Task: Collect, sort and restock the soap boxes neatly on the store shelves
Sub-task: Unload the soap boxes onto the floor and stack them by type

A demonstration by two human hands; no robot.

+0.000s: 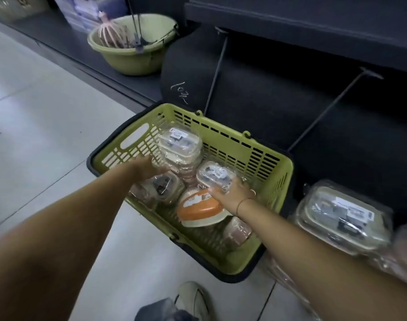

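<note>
In the green basket (221, 128) on the floor, the right hand (235, 193) curls thumb and fingers round a wrapped soap box (215, 174) just above the orange box (197, 205). The left hand (149, 169) lies against the tall wrapped stack (179, 147), its grip too hidden to tell. Best lift each straight up, minding the slippery wrap, then line them beside the shelved box (341, 214) on the right

A shop aisle: a green plastic shopping basket (221, 129) stands mid-frame on the pale tiled floor (35, 135), before dark store shelves (290, 24) across the top and right. Plastic-wrapped soap boxes (179, 140) with printed stickers fill it, and more lie at lower right. A bucket (128, 59) of wares sits upper left.
</note>
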